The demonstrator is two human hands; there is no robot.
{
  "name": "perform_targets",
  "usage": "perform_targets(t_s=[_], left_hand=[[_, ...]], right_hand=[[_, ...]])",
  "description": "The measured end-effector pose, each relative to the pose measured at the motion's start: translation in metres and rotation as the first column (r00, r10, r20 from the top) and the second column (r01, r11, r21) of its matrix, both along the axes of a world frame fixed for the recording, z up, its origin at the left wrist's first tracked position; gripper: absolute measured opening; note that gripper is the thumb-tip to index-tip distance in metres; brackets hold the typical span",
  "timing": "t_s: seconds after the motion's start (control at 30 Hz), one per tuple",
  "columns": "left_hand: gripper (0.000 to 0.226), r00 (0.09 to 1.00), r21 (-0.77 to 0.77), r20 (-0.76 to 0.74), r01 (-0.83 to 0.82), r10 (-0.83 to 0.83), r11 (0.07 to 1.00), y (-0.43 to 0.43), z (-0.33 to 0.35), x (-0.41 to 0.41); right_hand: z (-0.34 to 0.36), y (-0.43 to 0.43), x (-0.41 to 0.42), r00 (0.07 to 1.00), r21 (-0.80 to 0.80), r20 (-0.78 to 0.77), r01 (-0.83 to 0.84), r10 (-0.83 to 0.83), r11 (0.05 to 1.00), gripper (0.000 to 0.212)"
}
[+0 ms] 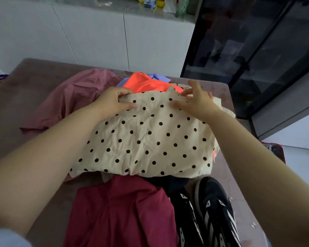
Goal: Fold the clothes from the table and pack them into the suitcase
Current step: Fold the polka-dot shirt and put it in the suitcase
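Observation:
A cream garment with black polka dots (146,138) lies spread on top of the clothes pile in the middle of the table (21,97). My left hand (112,102) grips its far left edge, fingers curled over the fabric. My right hand (196,100) rests on the far right edge with fingers spread and fairly straight. Under and behind it lie an orange garment (146,84), a lilac one (159,77) and a dusty pink shirt (75,97). A dark red garment (119,211) lies at the near edge. A red suitcase corner (276,152) shows at the right.
A pair of black shoes with white stripes (207,211) sits on the table at the near right. White cabinets (96,38) stand behind, with small bright items on their top. A dark glass cabinet (257,47) fills the right side.

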State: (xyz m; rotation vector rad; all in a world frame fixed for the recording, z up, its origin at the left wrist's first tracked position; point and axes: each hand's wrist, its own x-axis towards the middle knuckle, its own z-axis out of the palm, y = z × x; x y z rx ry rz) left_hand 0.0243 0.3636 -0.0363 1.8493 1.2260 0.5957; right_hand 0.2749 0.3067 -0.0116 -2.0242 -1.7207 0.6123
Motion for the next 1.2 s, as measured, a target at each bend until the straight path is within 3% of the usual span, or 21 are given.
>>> perform_targets(t_s=[0.13,0.2,0.23,0.3,0.4,0.43,0.5,0.53,0.6,0.7,0.83,0.9,0.97,1.03,1.13,1.2], left_hand=[[0.045,0.992,0.084,0.05,0.107,-0.112,0.991,-0.012,0.01,-0.006],[0.052,0.985,0.07,0.059,0.157,-0.161,0.985,-0.019,0.011,-0.008],[0.051,0.981,0.055,0.058,0.18,-0.183,0.982,-0.02,0.009,-0.009],[0.045,0.979,0.054,0.037,0.197,-0.199,0.979,-0.025,0.01,-0.008],[0.028,0.99,0.066,0.015,0.136,-0.138,0.988,-0.025,0.009,-0.005],[0.03,0.993,0.075,0.002,0.116,-0.116,0.99,-0.023,0.008,-0.005],[0.026,0.991,0.105,-0.04,0.133,-0.13,0.986,-0.021,0.009,-0.006],[0.022,0.987,0.111,-0.061,0.153,-0.147,0.982,-0.021,0.011,-0.008],[0.032,0.985,0.115,-0.077,0.165,-0.157,0.98,-0.021,0.01,-0.014],[0.045,0.984,0.073,-0.038,0.177,-0.174,0.982,-0.025,0.008,-0.019],[0.04,0.951,0.024,-0.078,0.303,-0.3,0.953,-0.031,0.01,-0.026],[0.031,0.943,0.012,-0.095,0.321,-0.318,0.947,-0.033,0.013,-0.029],[0.033,0.96,-0.019,-0.062,0.271,-0.271,0.962,-0.033,0.016,-0.032],[0.039,0.974,-0.024,-0.049,0.221,-0.222,0.975,-0.031,0.017,-0.035],[0.022,0.967,0.018,-0.102,0.236,-0.233,0.972,-0.025,0.016,-0.035],[0.013,0.978,0.089,-0.132,0.176,-0.163,0.98,-0.022,0.013,-0.028]], right_hand=[[-0.001,0.006,0.003,0.993,0.114,0.109,-0.067,0.054,0.991,0.018],[0.001,0.004,0.001,0.992,0.154,0.067,-0.116,0.107,0.981,0.017],[0.004,0.003,-0.002,0.992,0.154,0.041,-0.121,0.116,0.981,0.022],[0.012,0.001,-0.008,0.995,0.054,0.016,-0.104,0.103,0.993,0.058],[0.013,0.012,-0.014,0.988,-0.137,0.119,-0.077,0.094,0.988,0.094],[0.013,0.018,-0.013,0.979,-0.184,0.178,-0.063,0.096,0.981,0.091],[0.017,0.022,-0.013,0.957,-0.229,0.269,-0.046,0.109,0.972,0.062],[0.021,0.021,-0.013,0.938,-0.228,0.316,-0.07,0.142,0.971,0.043],[0.031,0.015,-0.014,0.888,-0.225,0.395,-0.154,0.234,0.962,0.029],[0.046,-0.002,-0.016,0.905,-0.207,0.228,-0.316,0.36,0.926,0.023],[0.067,-0.025,-0.013,0.806,-0.339,0.025,-0.549,0.591,0.764,0.038],[0.064,-0.027,-0.014,0.822,-0.353,0.056,-0.515,0.567,0.781,0.041],[0.058,-0.025,-0.018,0.843,-0.327,0.318,-0.333,0.435,0.884,0.036],[0.055,-0.023,-0.021,0.772,-0.325,0.55,-0.152,0.317,0.934,0.039],[0.051,-0.02,-0.019,0.762,-0.419,0.551,-0.102,0.342,0.902,0.045],[0.046,-0.02,-0.017,0.807,-0.398,0.455,-0.194,0.376,0.897,0.028]])
